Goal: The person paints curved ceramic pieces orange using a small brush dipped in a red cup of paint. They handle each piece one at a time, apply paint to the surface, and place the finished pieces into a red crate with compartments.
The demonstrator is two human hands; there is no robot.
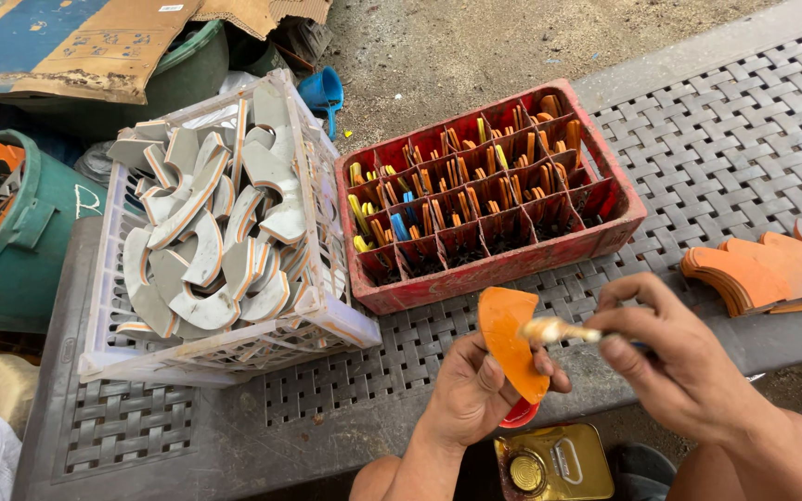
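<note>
Two hands work over a big grey bench (717, 158) with a woven pattern on top. It is the biggest thing here, and it carries almost everything else.

On its left side sits a white plastic basket (317, 306), tipped a little and full of curved grey pieces (201, 246) with orange edges. Next to the basket, touching it at one corner, is a red crate (503, 269) split into many small boxes. Thin orange, yellow and blue strips (461, 186) stand up inside them.

Off the bench on the far left is a green bucket (25, 255). Torn cardboard (67, 46) lies above it.

At the right edge of the bench lies a row of flat orange pieces (763, 274), leaning on each other.

The left hand (475, 390) is closed around one orange piece (510, 341) and holds it standing up, just in front of the red crate. The right hand (679, 357) pinches a small brush (559, 330) with its fingers curled shut. The pale tip of the brush touches the orange piece.

Below the hands is a gold tin can (554, 464) with a round cap. A little red thing (519, 415), maybe a lid, peeks out under the left hand.
</note>
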